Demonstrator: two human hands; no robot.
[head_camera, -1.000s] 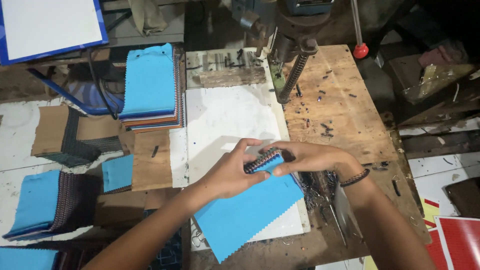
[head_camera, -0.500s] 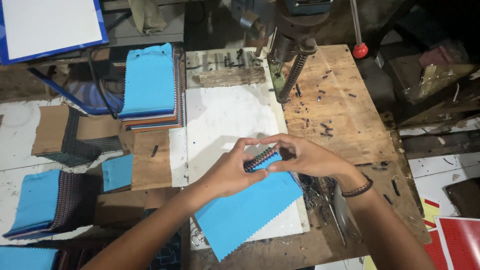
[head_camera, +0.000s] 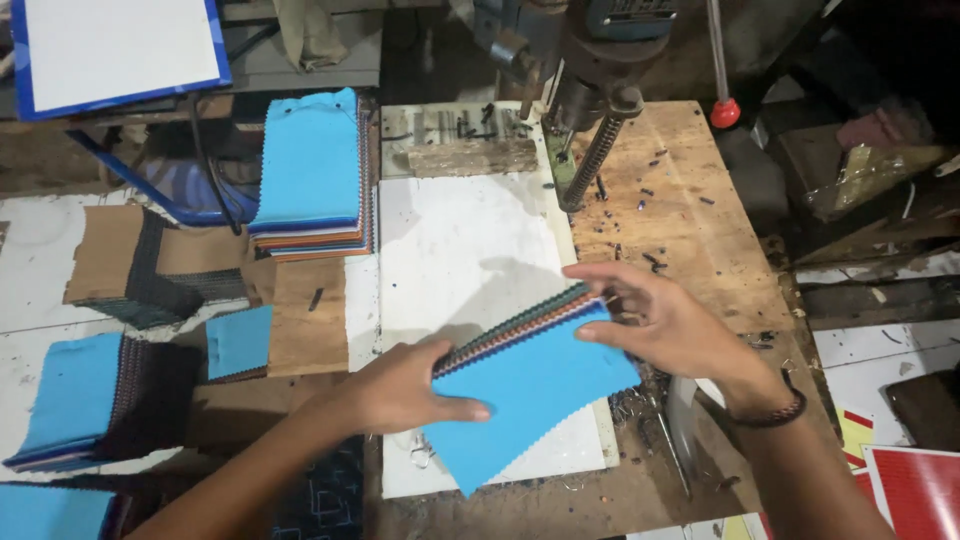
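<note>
Left hand clamped on the near-left edge of a stack of fabric swatches, thumb across the blue top sheet, fingers hidden beneath. Right hand cupped at the far-right corner, fingertips pinching and squaring the multicoloured layered edges, slightly blurred. Stack raised off, and tilted over, the white board on the workbench, blue face up, pinked edges showing along the lower side. Best handled, judging from this, by keeping the left grip firm so no layer slips, tapping or pressing the edges flush with the right fingertips, and checking all four sides before letting go. Just beyond, a drill press with its spring column standing at the board's far-right edge, with a wooden block lying across the board's far end. To the right, a wooden bench top scattered with small dark punched bits. Further left, another tall swatch pile topped in blue, cardboard pieces, and more blue-topped piles at the far left.
</note>
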